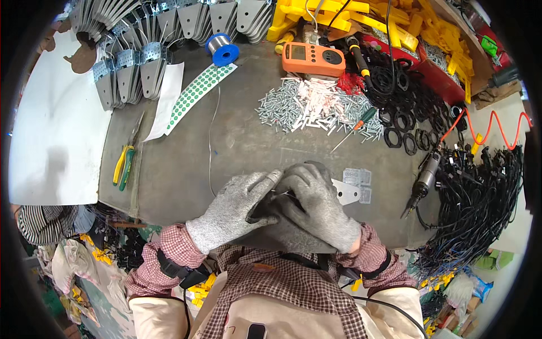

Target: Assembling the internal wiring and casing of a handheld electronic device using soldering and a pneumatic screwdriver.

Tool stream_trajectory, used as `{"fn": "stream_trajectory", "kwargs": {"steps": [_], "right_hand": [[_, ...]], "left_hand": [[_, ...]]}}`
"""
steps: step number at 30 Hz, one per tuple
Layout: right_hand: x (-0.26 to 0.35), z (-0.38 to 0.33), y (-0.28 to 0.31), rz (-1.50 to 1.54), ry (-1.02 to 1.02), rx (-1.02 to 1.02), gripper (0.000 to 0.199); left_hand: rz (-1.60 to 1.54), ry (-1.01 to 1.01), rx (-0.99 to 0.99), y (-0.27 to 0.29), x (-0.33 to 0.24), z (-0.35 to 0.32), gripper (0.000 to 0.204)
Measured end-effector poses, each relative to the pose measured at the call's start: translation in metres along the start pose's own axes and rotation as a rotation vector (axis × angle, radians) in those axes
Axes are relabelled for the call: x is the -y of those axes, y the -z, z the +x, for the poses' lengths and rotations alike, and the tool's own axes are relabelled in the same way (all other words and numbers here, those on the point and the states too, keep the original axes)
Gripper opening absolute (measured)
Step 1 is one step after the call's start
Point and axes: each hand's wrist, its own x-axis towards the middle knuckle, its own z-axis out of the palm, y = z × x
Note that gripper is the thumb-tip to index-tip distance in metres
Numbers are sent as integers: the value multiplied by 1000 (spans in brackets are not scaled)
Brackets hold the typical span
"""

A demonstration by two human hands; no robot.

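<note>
Both my hands wear grey knitted gloves and meet at the near middle of the bench over a dark, smooth-sided piece (299,238), whose kind I cannot make out. My left hand (237,204) grips its left side, thumb below and fingers above. Curled over its top is my right hand (317,201), fingers bent and closed. A short thin pale strand (280,194) shows between the hands, its ends hidden. From behind the right hand juts a metal plate with holes (348,192), beside clear printed stickers (361,183).
Pliers (125,161) lie left, near a sheet of green round stickers (195,99) and a solder wire spool (222,51). Screws (282,104), a screwdriver (358,125) and an orange meter (313,59) lie beyond. At right are a power driver (424,178) and black cables (474,209).
</note>
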Motion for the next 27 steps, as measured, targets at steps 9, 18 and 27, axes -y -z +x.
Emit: {"fn": "stream_trajectory", "kwargs": {"steps": [9,18,27], "right_hand": [[-31,-18,110,273,-255,192,35],[-237,183,254,-875,-582,-620,34],[-234,148,314,263,-483,-792,38]], "left_hand": [[57,-139,31,-5,-10,43,79],[65,-267,45,-9,-2,34,67],[53,-152,82,13,-25,37,102]]}}
